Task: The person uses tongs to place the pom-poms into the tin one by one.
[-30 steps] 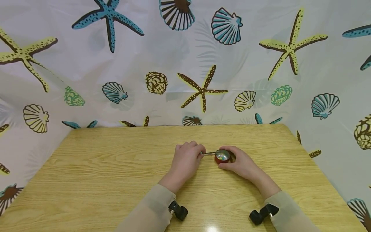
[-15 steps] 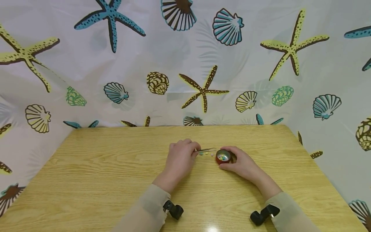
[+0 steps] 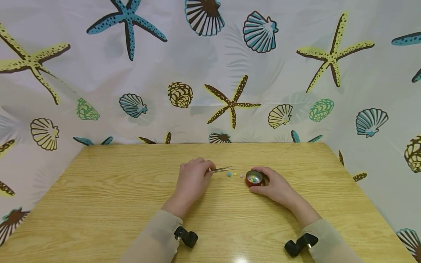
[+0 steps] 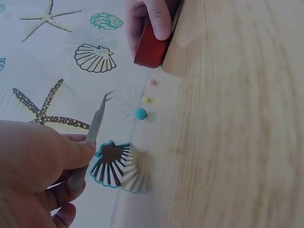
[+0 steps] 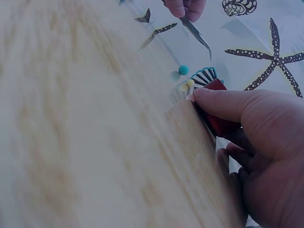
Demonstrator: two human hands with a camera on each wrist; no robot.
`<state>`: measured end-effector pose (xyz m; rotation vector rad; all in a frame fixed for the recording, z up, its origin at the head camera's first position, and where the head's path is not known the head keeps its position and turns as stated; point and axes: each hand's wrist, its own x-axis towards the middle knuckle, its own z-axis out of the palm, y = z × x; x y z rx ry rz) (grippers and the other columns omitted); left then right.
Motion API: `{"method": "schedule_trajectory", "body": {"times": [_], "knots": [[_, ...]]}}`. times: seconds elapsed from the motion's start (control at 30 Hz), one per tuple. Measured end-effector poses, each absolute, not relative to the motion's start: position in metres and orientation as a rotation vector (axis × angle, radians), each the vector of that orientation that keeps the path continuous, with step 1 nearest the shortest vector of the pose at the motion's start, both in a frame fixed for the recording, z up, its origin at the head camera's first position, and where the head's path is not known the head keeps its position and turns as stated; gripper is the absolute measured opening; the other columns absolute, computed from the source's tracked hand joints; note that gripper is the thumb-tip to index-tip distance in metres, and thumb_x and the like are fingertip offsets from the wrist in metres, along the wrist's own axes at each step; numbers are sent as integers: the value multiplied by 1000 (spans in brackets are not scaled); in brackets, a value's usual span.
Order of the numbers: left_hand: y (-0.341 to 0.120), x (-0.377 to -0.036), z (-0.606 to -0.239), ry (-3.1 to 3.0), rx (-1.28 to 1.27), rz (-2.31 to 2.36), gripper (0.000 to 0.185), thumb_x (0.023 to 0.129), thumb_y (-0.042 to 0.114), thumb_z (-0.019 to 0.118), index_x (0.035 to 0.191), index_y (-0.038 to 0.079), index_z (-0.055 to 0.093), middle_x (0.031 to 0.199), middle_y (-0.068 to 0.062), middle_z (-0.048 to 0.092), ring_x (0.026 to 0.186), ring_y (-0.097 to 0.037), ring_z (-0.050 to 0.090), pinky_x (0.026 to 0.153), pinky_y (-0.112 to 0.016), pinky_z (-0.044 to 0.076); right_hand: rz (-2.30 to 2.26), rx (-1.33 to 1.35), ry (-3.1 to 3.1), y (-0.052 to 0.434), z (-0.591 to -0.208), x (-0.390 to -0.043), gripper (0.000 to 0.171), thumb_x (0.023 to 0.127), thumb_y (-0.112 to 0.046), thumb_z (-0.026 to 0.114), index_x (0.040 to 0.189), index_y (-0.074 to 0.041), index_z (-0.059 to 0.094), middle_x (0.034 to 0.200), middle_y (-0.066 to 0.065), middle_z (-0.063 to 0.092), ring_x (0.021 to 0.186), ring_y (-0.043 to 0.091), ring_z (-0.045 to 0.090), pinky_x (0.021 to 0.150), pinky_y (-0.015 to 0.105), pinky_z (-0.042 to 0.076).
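Bent-tip metal tweezers (image 3: 222,169) are pinched in my left hand (image 3: 193,179). In the left wrist view the tweezer tips stand slightly apart with nothing between them. My right hand (image 3: 275,185) grips a small red cup (image 3: 249,182), silvery inside, with thumb and fingers round its right side. Several coloured balls (image 3: 253,180) lie inside the cup. Left of it, a teal ball (image 4: 140,114), a yellow ball (image 4: 147,99) and a pink ball (image 4: 152,82) form a short row on the table. The tweezers hover up and to the left of that row.
The wooden table (image 3: 108,204) reaches back to a pale cloth (image 3: 151,65) printed with starfish and shells. That cloth also rises along the left and right sides. Small black cameras (image 3: 186,237) sit on both sleeved wrists.
My left hand and the tweezers have drawn back leftward from over the cup, bringing the three-ball row into full view. The right hand keeps its hold on the cup.
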<state>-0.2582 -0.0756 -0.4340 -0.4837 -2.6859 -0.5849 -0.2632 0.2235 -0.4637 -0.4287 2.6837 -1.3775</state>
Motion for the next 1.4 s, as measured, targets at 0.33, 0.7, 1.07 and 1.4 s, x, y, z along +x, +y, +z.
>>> {"method": "schedule_trajectory", "body": {"times": [0.33, 0.7, 1.07, 1.4], "knots": [[-80, -263, -445, -2711, -456, -552, 11, 102, 10, 81, 110, 18, 83, 106, -2, 75, 98, -30, 70, 93, -58, 49, -1380, -426, 2684, 224, -464, -264, 67, 96, -25, 91, 155, -10, 61, 155, 19, 59, 147, 42, 52, 120, 62, 39], [-80, -265, -449, -2753, -445, -520, 9, 102, 12, 82, 108, 19, 82, 103, -1, 74, 96, -30, 70, 92, -57, 49, -1376, -420, 2685, 224, -463, -263, 67, 97, -24, 90, 155, -9, 61, 155, 19, 59, 147, 42, 52, 121, 62, 39], [-80, -266, -451, -2822, -414, -519, 10, 102, 12, 82, 110, 19, 83, 104, -1, 74, 97, -29, 69, 93, -57, 48, -1391, -442, 2673, 225, -465, -265, 66, 97, -24, 90, 155, -9, 61, 155, 19, 60, 148, 42, 52, 121, 62, 38], [-81, -265, -452, -2832, -409, -522, 10, 103, 12, 81, 110, 18, 83, 104, -1, 74, 99, -28, 70, 94, -58, 48, -1394, -444, 2667, 226, -466, -266, 66, 97, -23, 90, 154, -9, 61, 155, 19, 60, 148, 42, 51, 121, 62, 38]]}}
